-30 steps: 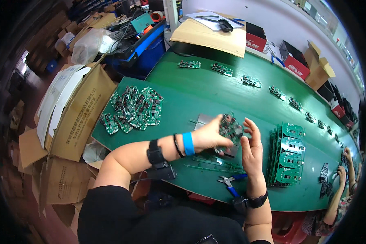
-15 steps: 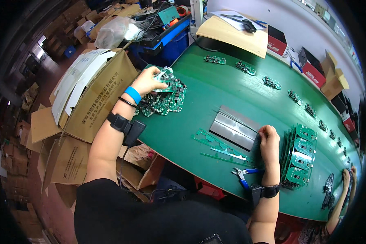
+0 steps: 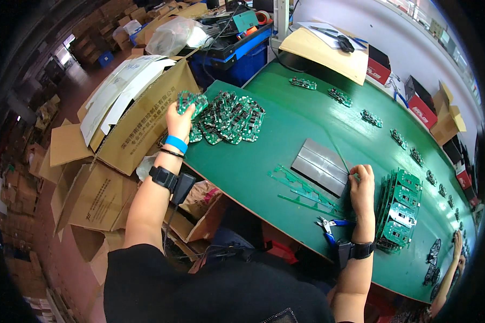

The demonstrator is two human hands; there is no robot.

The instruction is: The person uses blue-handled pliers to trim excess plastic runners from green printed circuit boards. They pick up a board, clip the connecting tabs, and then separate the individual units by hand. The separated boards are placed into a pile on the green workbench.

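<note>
My left hand grips a green circuit board at the left edge of a heap of loose circuit boards. My right hand pinches the end of a thin green strip, which points away over a grey metal block. Cut-off green board strips lie on the near side of the block. Beside my right wrist rest blue-handled side cutters. Immediately right of that hand stand several board panels, packed upright in a row.
Single boards are spaced along the far side of the green table. Open cardboard boxes crowd the left edge. A co-worker's hand is at the far right, near black parts. Red boxes line the wall.
My left hand, with a board in it, has shifted from over the heap to its left edge. The strip in my right hand has swung from lying across the block to pointing further away.
</note>
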